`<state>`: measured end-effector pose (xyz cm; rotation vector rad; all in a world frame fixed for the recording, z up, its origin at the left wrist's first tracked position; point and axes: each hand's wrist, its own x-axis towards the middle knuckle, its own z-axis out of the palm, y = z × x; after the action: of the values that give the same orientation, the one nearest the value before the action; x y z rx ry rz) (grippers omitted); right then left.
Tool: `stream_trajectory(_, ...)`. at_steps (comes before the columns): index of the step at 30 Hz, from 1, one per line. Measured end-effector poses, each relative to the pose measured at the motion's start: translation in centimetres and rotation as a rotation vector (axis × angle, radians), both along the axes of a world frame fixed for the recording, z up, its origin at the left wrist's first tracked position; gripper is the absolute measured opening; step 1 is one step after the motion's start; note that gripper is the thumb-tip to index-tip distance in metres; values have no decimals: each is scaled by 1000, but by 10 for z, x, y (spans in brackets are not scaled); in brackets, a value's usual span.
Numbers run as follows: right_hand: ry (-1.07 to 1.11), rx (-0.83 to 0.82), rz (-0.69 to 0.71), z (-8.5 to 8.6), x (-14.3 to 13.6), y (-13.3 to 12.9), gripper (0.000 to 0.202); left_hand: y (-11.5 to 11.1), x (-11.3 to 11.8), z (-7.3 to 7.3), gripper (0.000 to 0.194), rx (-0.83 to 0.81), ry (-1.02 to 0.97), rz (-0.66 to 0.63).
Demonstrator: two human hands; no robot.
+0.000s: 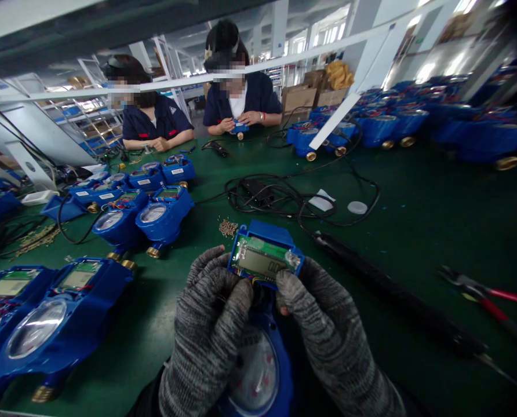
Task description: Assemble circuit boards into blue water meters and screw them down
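The step in hand looks like settling a circuit board [265, 245] into the housing [270, 230] of a blue meter [262, 315] at the frame's lower centre. The left hand's [213, 330] fingers clamp the housing's left end; the right hand's [328, 324] clamp its right end, thumb on the board. The next move probably calls for even pressure, coloured wires [241, 273] kept clear. The grey display [256, 260] shows digits; the round dial [258, 370] is partly covered.

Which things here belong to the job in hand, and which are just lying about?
Job in hand:
- blue meter, held
- its display board
- small screws, probably
- black pointed tool, probably

Apparently just lying about:
- red-handled pliers
- translucent disc
- white scrap
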<state>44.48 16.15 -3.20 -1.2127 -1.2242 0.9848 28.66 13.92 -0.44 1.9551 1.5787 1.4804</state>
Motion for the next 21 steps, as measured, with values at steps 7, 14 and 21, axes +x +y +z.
stream_trajectory(7,79,-79,74,4,0,5,40,4,-3,1,27,4,20,-51)
stream_trajectory(14,222,-172,108,9,-4,7,46,6,2,1,20,56,27,-22)
stream_trajectory(21,251,-192,81,12,-4,4,48,2,5,3,17,-26,-80,-35)
